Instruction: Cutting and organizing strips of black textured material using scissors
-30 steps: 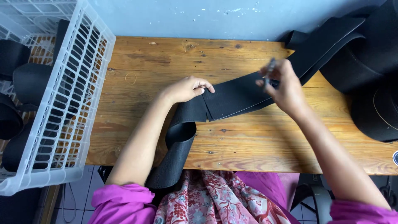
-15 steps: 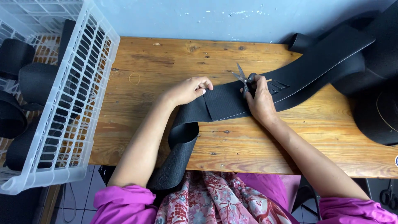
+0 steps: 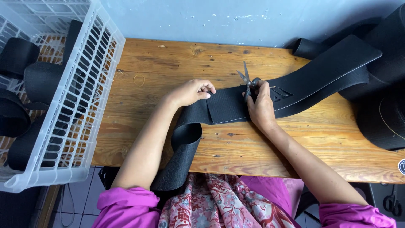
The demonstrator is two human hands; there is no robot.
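Note:
A wide black elastic band point(image 3: 320, 78) lies across the wooden table point(image 3: 168, 63), folded back on itself near the middle, with one end hanging over the front edge towards my lap. My left hand point(image 3: 192, 90) presses the folded end flat with its fingertips. My right hand point(image 3: 259, 103) grips a pair of scissors point(image 3: 247, 80), blades apart and pointing away from me, at the far edge of the band.
A white slotted plastic basket point(image 3: 80, 105) stands at the left with several black band pieces point(image 3: 40, 78) inside. A large black roll point(image 3: 382, 105) of the band sits at the right end of the table. A blue wall runs behind.
My right hand has moved left along the band, from the right side to the fold, bringing the scissors to the band's edge with blades apart. The left hand has stayed put.

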